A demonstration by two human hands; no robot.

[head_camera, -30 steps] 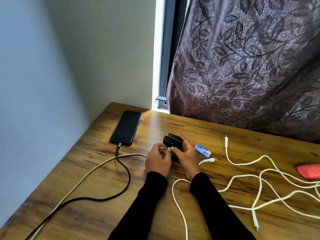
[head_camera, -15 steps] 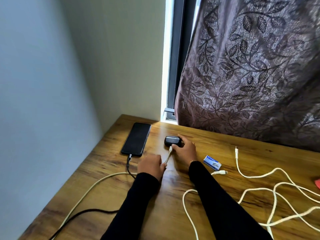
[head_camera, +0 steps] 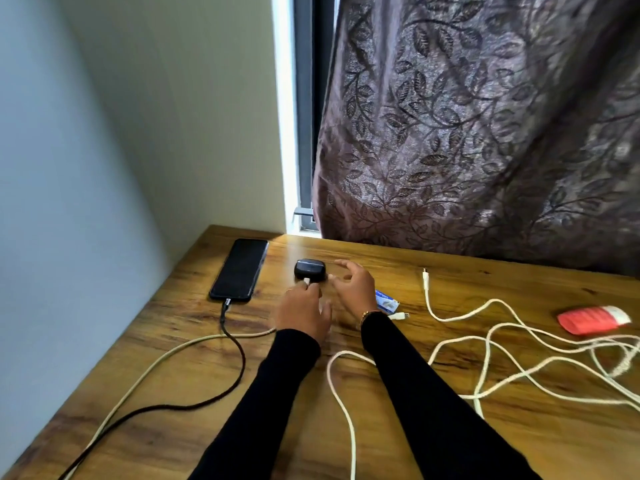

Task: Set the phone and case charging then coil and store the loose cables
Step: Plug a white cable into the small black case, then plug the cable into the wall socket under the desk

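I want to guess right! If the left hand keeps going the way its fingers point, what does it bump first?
Probably the black earbud case. The left hand points away from the person, fingertips at the white plug at the case's near side.

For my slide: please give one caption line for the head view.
Left hand holds white plug at black case; right hand open beside it.

A: The brown wooden table [head_camera: 450, 441] looks grained, faintly shiny.
B: Glossy black glass phone [head_camera: 240, 268]; smooth dark plastic case [head_camera: 310, 269]; patterned purple cloth curtain [head_camera: 485, 133], slight sheen.
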